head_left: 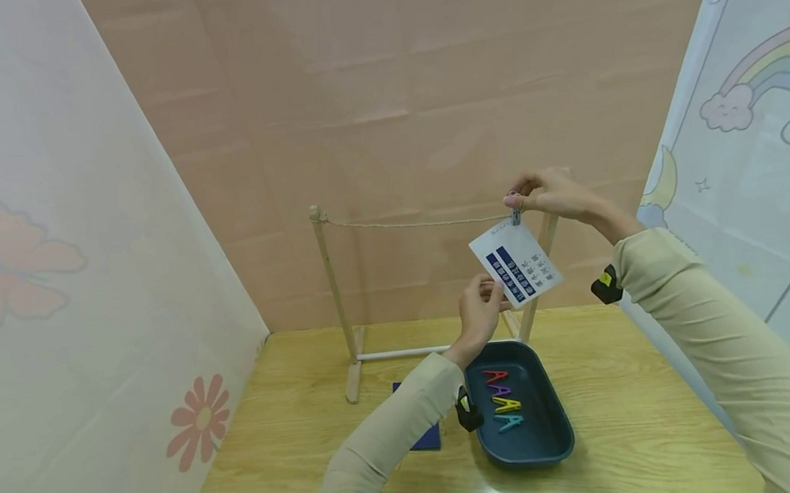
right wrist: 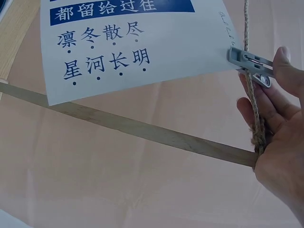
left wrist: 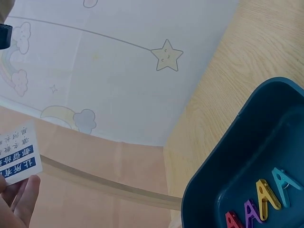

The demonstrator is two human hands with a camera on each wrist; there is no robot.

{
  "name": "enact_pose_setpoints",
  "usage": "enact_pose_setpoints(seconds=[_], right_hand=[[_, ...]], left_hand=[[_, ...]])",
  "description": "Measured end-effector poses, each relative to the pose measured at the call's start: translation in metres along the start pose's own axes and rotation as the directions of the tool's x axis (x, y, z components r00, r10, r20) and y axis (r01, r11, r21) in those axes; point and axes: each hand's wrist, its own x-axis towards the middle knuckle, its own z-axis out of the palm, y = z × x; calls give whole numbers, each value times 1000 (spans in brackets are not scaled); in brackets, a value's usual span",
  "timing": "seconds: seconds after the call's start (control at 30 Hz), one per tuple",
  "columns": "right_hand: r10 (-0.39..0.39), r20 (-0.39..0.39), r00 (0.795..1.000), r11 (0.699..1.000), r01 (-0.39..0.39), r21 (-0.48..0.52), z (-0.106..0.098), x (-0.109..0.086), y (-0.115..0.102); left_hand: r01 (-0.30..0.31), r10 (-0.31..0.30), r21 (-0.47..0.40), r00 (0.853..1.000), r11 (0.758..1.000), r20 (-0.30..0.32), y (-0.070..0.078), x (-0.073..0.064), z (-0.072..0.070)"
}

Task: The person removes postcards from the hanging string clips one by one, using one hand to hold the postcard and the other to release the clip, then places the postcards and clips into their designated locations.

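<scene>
My right hand (head_left: 557, 194) pinches a grey clothespin (right wrist: 237, 58) near the right end of a twine line (head_left: 407, 224). The clothespin's jaws sit over the line and one upper corner of a white card (head_left: 543, 272). Printed on the card are dark blue characters and two blue bands; it hangs tilted below the line. Lower down, my left hand (head_left: 480, 312) holds the card's lower left edge, with thumb and fingers at that edge in the left wrist view. The line is tied between two wooden posts, and the right post (head_left: 549, 234) stands behind the card.
A dark blue tray (head_left: 565, 437) stands on the wooden table below my hands. In it lie a red clothespin (head_left: 495, 376), a purple one, a yellow one and a teal one (head_left: 509, 422). Partly behind my left forearm is a dark blue flat piece (head_left: 428, 440).
</scene>
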Motion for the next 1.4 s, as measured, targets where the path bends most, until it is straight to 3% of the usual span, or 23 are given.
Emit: enact_pose_setpoints(seconds=[0.2,0.37,0.53,0.97,1.4], right_hand=[[3,-101,995,1000,-1,16,8,2,1],[8,-205,979,1000,-4,21,17,4,3],[5,-261,965,1000,-1,16,22,6,5],[-39,-367,929,999,43,2,28,5,5],[-23,-384,923,1000,27,6,27,7,3]], left_hand=[[-19,19,1,1000,1000,-4,0,1,-2],[-18,18,0,1000,1000,-6,-1,1,-4],[-38,38,-1,999,999,-12,2,-1,-7],[-4,4,7,1000,1000,3,-2,1,-11],[7,-7,26,1000,1000,13,0,1,-12]])
